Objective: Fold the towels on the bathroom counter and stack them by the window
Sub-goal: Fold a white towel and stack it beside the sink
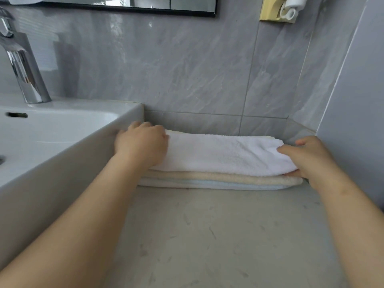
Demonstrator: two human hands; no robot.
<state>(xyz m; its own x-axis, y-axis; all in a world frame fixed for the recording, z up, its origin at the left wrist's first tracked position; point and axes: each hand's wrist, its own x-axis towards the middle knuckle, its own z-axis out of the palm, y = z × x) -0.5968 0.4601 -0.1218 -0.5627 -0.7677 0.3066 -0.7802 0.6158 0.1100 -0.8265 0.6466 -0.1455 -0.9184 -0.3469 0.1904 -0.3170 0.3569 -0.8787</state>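
Observation:
A folded white towel [224, 154] lies on top of a stack at the back of the counter, against the grey tiled wall. Beneath it sit a folded cream towel [218, 177] and a pale blue towel [212, 184]. My left hand [142, 143] grips the white towel's left end, fingers curled over it, next to the basin's side. At the towel's right end my right hand [305, 156] holds it, thumb on top and fingers tucked underneath.
A white basin [68, 142] with a chrome tap [25, 75] stands at the left. The pale marbled counter [218, 235] stretches toward me. A mirror edge [145, 7] and a yellow wall fitting [270, 11] hang above; a grey wall [353, 121] closes the right.

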